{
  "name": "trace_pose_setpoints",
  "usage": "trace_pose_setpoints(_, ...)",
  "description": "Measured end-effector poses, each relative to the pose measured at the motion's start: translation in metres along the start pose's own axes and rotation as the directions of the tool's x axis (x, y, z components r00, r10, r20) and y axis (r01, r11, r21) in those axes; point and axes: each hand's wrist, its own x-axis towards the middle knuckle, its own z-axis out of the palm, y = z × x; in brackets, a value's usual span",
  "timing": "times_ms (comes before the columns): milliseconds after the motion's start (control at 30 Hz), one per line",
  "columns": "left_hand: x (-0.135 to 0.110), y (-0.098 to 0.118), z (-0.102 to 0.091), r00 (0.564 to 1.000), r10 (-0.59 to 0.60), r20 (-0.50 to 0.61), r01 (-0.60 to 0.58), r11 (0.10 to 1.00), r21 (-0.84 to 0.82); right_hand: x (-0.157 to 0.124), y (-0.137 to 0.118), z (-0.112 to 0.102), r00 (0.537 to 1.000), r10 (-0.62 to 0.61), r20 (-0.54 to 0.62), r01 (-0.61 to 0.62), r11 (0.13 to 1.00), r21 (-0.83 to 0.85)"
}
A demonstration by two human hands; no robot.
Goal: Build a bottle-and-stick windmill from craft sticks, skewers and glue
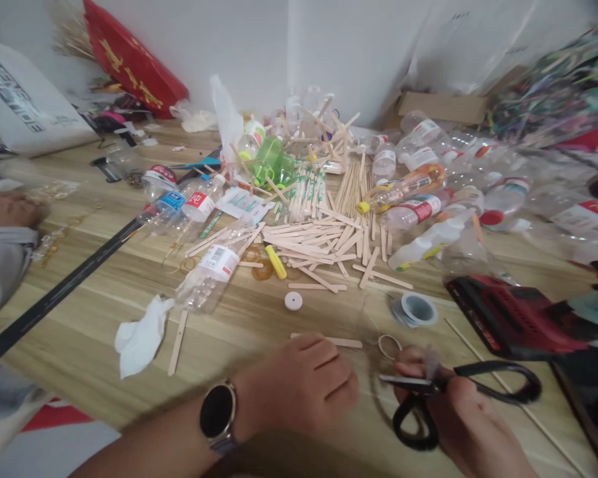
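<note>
My left hand (311,382), with a watch (218,410) on its wrist, hovers low over the table with its fingers curled under; whatever they may hold is hidden. A craft stick (346,343) lies just beyond its knuckles. To the right, my right hand (471,411) is closed on black-handled scissors (431,385), their blades pointing left toward my left hand. A small translucent piece (432,365) shows at its fingertips, too blurred to name. Beside those fingertips is a thin pale ring (389,346). A spool of grey wire (414,310) stands behind.
A white disc (293,301), a yellow-handled screwdriver (276,262) and a pile of craft sticks (313,242) lie ahead. Plastic bottles (214,262) spread left and right. A red-and-black power tool (515,315) sits at right. Another person's hand (10,211) rests at far left.
</note>
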Motion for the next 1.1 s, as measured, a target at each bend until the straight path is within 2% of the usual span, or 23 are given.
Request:
trace_pose_setpoints(67, 0.001, 0.001, 0.007, 0.991, 0.094, 0.092, -0.095, 0.995, 0.006, 0.001, -0.003, 0.001, 0.999, 0.049, -0.005, -0.048, 0.997, 0.064)
trace_pose_setpoints(167, 0.003, 0.002, 0.016, 0.965, 0.223, 0.142, -0.223, 0.975, -0.015, 0.005, -0.004, -0.003, 0.993, 0.117, 0.011, -0.117, 0.990, 0.073)
trace_pose_setpoints(300, 0.006, 0.000, 0.021, 0.949, 0.283, 0.136, -0.285, 0.958, -0.005, 0.007, -0.003, -0.005, 0.982, 0.172, 0.082, -0.175, 0.984, 0.026)
trace_pose_setpoints(367, 0.008, -0.001, 0.021, 0.940, 0.316, 0.128, -0.320, 0.947, 0.006, 0.004, -0.004, 0.000, 0.983, 0.172, 0.056, -0.174, 0.984, 0.041)
trace_pose_setpoints(500, 0.008, -0.001, 0.020, 0.930, 0.322, 0.174, -0.332, 0.943, 0.027, -0.002, -0.009, 0.011, 0.986, 0.164, 0.020, -0.165, 0.984, 0.070)
trace_pose_setpoints(733, 0.007, -0.005, 0.014, 0.928, 0.315, 0.198, -0.328, 0.944, 0.039, -0.001, -0.007, 0.011, 0.987, 0.158, 0.032, -0.158, 0.987, 0.028)
trace_pose_setpoints(833, 0.008, -0.014, 0.003, 0.953, 0.243, 0.183, -0.261, 0.962, 0.081, -0.001, -0.009, 0.013, 0.987, 0.160, 0.030, -0.162, 0.986, 0.044)
trace_pose_setpoints(933, 0.004, -0.029, -0.007, 0.988, 0.035, 0.150, -0.058, 0.987, 0.153, -0.002, -0.014, 0.016, 0.983, 0.176, 0.041, -0.180, 0.978, 0.102)
trace_pose_setpoints(1000, -0.002, -0.038, -0.009, 0.987, -0.095, 0.126, 0.080, 0.989, 0.121, -0.001, -0.016, 0.016, 0.979, 0.192, 0.060, -0.199, 0.969, 0.143)
trace_pose_setpoints(1100, -0.013, -0.047, -0.007, 0.971, -0.163, 0.176, 0.165, 0.986, 0.007, 0.001, -0.020, 0.016, 0.972, 0.223, 0.079, -0.234, 0.955, 0.184)
